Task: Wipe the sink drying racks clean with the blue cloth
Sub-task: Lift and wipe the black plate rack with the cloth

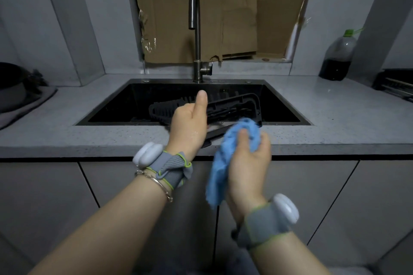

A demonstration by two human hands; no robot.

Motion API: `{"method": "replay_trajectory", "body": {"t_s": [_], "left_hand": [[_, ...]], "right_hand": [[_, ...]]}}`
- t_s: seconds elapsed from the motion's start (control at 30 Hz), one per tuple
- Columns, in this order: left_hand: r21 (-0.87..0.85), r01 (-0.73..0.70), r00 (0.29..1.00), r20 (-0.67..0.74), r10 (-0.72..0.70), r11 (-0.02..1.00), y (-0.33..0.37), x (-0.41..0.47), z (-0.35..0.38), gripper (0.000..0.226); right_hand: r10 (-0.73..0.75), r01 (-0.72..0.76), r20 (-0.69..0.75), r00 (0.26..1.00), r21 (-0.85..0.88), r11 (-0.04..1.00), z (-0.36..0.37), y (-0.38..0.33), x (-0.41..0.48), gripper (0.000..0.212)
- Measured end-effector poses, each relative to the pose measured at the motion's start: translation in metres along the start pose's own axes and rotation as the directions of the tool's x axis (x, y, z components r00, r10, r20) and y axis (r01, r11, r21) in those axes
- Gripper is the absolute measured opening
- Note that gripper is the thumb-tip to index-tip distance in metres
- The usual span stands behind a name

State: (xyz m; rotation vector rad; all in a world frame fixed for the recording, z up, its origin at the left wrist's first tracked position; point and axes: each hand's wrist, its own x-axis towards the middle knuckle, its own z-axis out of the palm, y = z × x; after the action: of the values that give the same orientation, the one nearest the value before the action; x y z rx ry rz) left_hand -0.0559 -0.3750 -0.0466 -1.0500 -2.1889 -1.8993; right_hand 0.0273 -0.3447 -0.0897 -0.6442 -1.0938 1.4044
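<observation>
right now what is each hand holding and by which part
The left hand grips the black drying rack by its near edge. The right hand grips the blue cloth by its bunched top; the rest hangs down.

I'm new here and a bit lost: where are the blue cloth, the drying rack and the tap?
blue cloth (218, 174): head view, its hanging fold.
drying rack (234, 105): head view, its slatted middle.
tap (197, 35): head view, its upright pipe.
</observation>
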Motion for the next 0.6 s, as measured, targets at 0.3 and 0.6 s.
{"method": "replay_trajectory", "body": {"t_s": [0.3,0.6], "left_hand": [[0.466,-0.276,0.947,0.282,0.154,0.841,-0.011,-0.033,0.023,0.054],[0.660,-0.363,0.902,0.427,0.070,0.658,-0.010,-0.046,0.064,0.045]], "right_hand": [[-0.045,0.061,0.058,0.997,-0.314,0.948,-0.025,0.016,0.040,0.025],[0.406,-0.379,0.260,0.876,-0.149,0.914,-0.049,-0.002,0.074,0.033]]}}
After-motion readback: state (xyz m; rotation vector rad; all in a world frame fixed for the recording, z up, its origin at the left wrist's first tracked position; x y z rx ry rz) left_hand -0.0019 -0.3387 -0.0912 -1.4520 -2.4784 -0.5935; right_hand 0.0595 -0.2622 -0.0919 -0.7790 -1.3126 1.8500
